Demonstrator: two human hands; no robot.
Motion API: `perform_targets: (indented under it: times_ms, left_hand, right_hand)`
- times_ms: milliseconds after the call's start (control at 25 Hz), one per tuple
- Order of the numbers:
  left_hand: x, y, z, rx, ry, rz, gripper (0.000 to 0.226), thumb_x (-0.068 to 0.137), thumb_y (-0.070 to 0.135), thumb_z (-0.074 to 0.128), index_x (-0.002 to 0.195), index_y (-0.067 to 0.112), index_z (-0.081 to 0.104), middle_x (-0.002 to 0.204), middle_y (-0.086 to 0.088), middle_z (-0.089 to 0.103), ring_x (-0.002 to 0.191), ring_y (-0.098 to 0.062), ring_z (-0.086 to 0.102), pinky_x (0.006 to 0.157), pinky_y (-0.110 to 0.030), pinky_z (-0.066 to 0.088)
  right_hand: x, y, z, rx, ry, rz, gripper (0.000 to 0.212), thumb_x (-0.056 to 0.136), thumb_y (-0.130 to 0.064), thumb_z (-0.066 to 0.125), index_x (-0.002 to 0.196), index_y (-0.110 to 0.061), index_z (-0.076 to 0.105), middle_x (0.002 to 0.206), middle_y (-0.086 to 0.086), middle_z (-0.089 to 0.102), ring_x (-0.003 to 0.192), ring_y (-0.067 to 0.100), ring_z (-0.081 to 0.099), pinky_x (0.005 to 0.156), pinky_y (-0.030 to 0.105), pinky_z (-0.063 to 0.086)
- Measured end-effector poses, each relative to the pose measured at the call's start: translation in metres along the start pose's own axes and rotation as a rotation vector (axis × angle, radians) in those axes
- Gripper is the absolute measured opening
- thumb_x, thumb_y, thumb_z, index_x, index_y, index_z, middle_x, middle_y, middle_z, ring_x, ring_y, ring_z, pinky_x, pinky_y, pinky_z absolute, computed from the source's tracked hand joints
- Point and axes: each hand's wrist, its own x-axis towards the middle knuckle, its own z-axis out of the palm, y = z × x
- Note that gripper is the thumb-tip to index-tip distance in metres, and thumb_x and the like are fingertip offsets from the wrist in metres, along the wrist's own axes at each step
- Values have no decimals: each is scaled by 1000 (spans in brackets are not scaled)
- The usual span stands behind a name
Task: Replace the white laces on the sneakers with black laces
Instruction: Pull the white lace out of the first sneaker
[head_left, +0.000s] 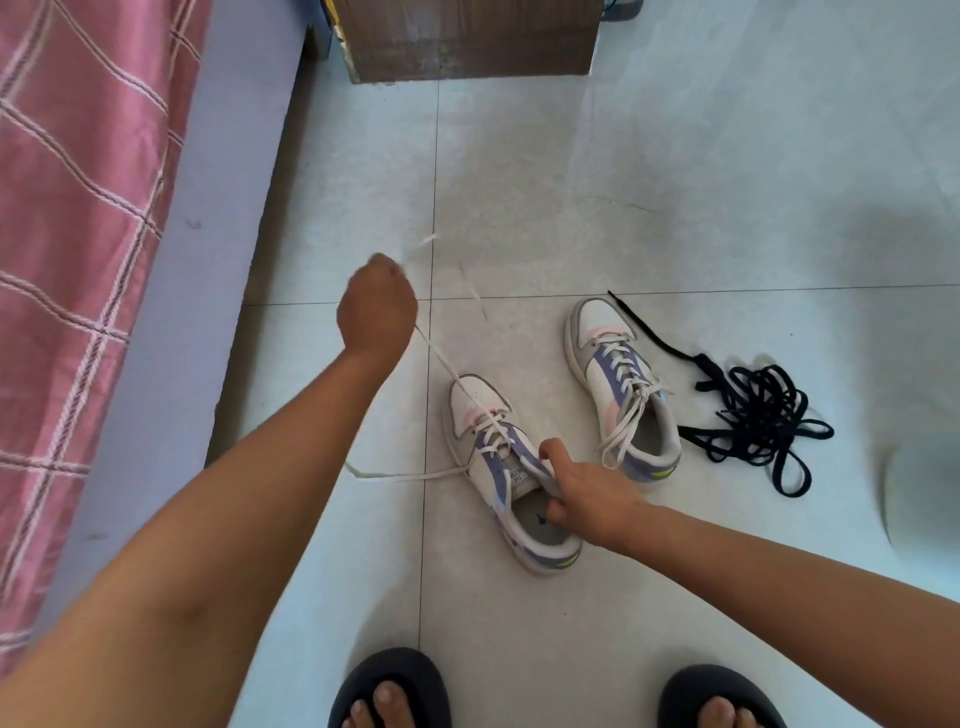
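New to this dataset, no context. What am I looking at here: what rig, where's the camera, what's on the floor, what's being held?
There is no robot: a person works with two bare hands, and the one picture comes from a wide-angle camera on their head, looking forward and down. On the tiled floor lie two sneakers and a tangled pile of black laces. The left hand is raised and grips the white lace of the near sneaker, stretched taut from the eyelets. The right hand grips that sneaker at its tongue and collar. The far sneaker is fully laced in white and untouched. A bed with a pink checked cover stands at the left.
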Motion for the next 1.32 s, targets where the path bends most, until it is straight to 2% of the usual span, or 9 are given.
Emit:
perform_targets:
  times_ms: [160, 320, 520, 640, 840, 960, 1040, 1120, 1320]
  left_hand:
    - [-46, 25, -1, 67, -564, 386, 43, 96, 29, 51, 134, 10, 46, 130, -10, 49, 113, -24, 53, 95, -30, 40]
    - [-126, 8, 26, 170, -734, 232, 44, 86, 36, 55, 121, 14, 39, 118, -6, 53, 100, -27, 57, 82, -37, 47]
    - [-166, -10, 53, 69, -573, -18, 47, 87, 37, 54, 123, 15, 34, 121, -6, 52, 106, -28, 56, 81, -36, 46]
    - [-161, -27, 42, 87, -427, 74, 23, 90, 23, 48, 108, 18, 35, 109, -1, 51, 88, -26, 55, 66, -31, 40]
    - [-157, -49, 32, 45, -451, 291, 27, 90, 17, 48, 114, 30, 44, 122, 4, 41, 82, -20, 59, 59, -29, 42]
    - [-148, -47, 37, 226, -431, 451, 46, 85, 14, 46, 122, 41, 48, 138, -5, 33, 106, -24, 53, 83, -39, 42]
    - [-143, -39, 40, 411, -485, 412, 59, 87, 11, 45, 135, 44, 36, 150, -6, 13, 131, -25, 30, 107, -49, 21]
    - [-142, -26, 42, 563, -520, 403, 70, 84, 6, 51, 141, 37, 25, 153, -8, 1, 139, -26, 15, 112, -57, 6]
    - [-141, -17, 44, 697, -489, 479, 73, 82, 9, 59, 142, 24, 21, 154, -13, -3, 142, -27, 7, 107, -66, -7]
  right_hand:
    - [-4, -3, -2, 31, 44, 32, 40, 91, -33, 45, 122, -16, 29, 90, 10, 62, 82, 32, 60, 62, 32, 39]
    - [9, -16, -13, 80, 153, 11, 41, 95, -40, 42, 124, -15, 30, 110, 10, 61, 99, 31, 59, 68, 35, 39]
    - [21, -20, -16, 0, 121, -60, 30, 95, -17, 38, 123, -9, 30, 106, 17, 61, 91, 33, 58, 63, 33, 33]
    - [15, -4, -17, 60, 141, -87, 26, 95, -15, 37, 121, -12, 33, 106, 16, 60, 90, 36, 58, 64, 37, 36]
    - [10, 21, -16, -16, 214, -126, 26, 97, -26, 40, 122, -26, 39, 115, 1, 54, 97, 25, 56, 65, 32, 41]
    - [14, 22, -10, -120, 276, -161, 34, 95, -26, 43, 129, -31, 44, 114, -1, 52, 104, 23, 53, 61, 30, 36]
    - [21, 22, -8, -161, 347, -220, 34, 89, -21, 54, 123, -27, 55, 105, 5, 56, 96, 29, 57, 55, 34, 40]
    - [26, 16, -9, -195, 373, -211, 34, 85, -16, 59, 118, -21, 60, 102, 11, 58, 94, 35, 58, 59, 40, 46]
    - [34, 6, -14, -200, 232, -105, 32, 93, -20, 44, 125, -17, 48, 122, 10, 44, 114, 29, 43, 81, 36, 41]
